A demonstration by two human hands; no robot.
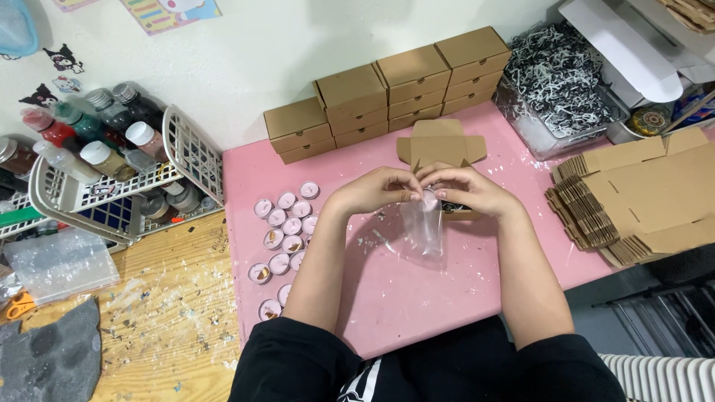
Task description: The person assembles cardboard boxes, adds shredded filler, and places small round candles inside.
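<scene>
Both sets of fingers pinch the top edge of a small clear plastic bag (424, 223), which hangs over the middle of the pink tabletop (387, 298). The left hand (372, 190) and right hand (465, 190) meet knuckle to knuckle, forearms angled in. Just beyond lies an unfolded brown cardboard blank (439, 145). Stacked brown boxes (387, 93) line the far wall. Round pink tealight candles (283, 238) cluster to the left; flat box blanks (633, 197) are piled right.
</scene>
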